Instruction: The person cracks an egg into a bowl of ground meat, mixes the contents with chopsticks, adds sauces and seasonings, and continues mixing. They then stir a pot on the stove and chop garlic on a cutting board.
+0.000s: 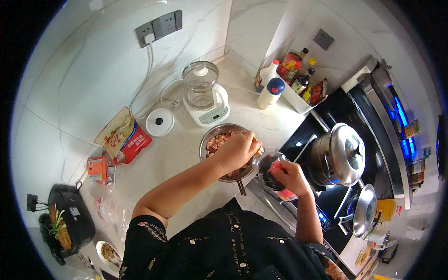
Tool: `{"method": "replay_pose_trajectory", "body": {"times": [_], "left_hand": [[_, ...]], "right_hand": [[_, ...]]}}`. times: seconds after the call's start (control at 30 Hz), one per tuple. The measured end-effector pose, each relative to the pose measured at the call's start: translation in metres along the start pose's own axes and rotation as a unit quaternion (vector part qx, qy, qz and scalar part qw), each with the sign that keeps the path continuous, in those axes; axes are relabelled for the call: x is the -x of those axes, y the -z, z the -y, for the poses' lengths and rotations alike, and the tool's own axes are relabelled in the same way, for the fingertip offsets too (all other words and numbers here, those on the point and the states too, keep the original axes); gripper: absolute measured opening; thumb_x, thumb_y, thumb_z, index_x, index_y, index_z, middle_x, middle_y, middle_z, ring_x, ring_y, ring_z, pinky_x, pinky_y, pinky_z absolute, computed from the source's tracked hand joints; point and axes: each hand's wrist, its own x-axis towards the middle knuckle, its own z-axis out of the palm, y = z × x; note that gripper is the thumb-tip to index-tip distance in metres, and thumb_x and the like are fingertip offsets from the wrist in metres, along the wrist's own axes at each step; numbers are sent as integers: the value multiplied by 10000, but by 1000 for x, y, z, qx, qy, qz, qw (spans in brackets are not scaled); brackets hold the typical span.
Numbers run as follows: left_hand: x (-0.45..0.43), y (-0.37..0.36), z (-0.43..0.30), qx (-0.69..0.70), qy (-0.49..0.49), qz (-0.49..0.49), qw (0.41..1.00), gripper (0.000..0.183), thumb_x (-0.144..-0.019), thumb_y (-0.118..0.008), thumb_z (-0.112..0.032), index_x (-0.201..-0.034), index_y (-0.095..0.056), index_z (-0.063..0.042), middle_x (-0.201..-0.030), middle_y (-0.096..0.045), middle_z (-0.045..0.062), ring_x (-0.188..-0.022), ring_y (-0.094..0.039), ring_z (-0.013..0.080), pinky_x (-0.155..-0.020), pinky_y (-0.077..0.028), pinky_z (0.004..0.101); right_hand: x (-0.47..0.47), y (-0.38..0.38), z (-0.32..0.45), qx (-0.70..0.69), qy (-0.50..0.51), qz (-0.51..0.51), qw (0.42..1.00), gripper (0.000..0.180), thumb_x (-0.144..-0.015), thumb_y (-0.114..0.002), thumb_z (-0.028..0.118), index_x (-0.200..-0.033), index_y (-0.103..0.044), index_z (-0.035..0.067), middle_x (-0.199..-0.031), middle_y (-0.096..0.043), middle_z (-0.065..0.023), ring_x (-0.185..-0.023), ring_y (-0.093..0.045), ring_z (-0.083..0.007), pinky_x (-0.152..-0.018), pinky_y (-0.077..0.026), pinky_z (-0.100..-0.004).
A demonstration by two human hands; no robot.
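My right hand [288, 175] grips a clear plastic bottle [267, 180] of dark liquid by its red label. The bottle is tilted, its neck towards a metal bowl [206, 134]. My left hand [241, 148] reaches across the bowl, its fingers closed around the bottle's mouth end; they hide whether the cap is on. Chopped raw meat [217, 142] lies in the bowl, partly covered by my left hand and forearm. Brown chopsticks [241, 188] stick out over the bowl's near rim.
A glass electric kettle [206, 94] stands behind the bowl, its white lid-like disc [160, 121] and a red food pouch [131, 138] to the left. Right, a lidded steel pot [337, 154] and covered pan [364, 210] sit on the stove. Condiments fill a white rack [292, 94].
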Motion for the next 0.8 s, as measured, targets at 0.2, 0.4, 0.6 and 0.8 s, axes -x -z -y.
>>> {"method": "replay_pose_trajectory", "body": {"times": [0.2, 0.4, 0.6, 0.8], "left_hand": [[-13, 37, 18, 9, 46, -98, 994, 254, -888, -553, -230, -898, -545, 23, -800, -601, 197, -754, -593, 341, -672, -461, 383], [-4, 46, 34, 47, 35, -18, 998, 225, -893, -548, -181, -960, -568, 33, -892, -609, 176, -810, -595, 280, -723, -459, 343], [2, 25, 55, 67, 3, 9, 998, 243, -879, -556, -207, -990, -591, 7, -903, -598, 181, -813, -587, 310, -728, -464, 356], [3, 18, 60, 51, 4, 39, 998, 263, -872, -560, -229, -1003, -595, -3, -911, -595, 183, -813, -588, 319, -734, -465, 366]], "right_hand": [[-8, -9, -11, 47, -66, 35, 996, 231, -828, -611, 212, -798, -615, -17, -592, -515, -66, -573, -442, -96, -532, -401, -292], [-17, -18, -18, 94, -108, 57, 988, 264, -793, -623, 252, -803, -629, -12, -607, -564, -126, -547, -508, -164, -539, -425, -327], [-22, -21, -19, 105, -125, 49, 985, 270, -783, -628, 257, -795, -629, -13, -624, -581, -147, -556, -539, -198, -551, -438, -342], [-27, -23, -19, 114, -134, 51, 983, 264, -774, -632, 254, -800, -631, -9, -622, -583, -146, -553, -537, -203, -553, -440, -346]]}}
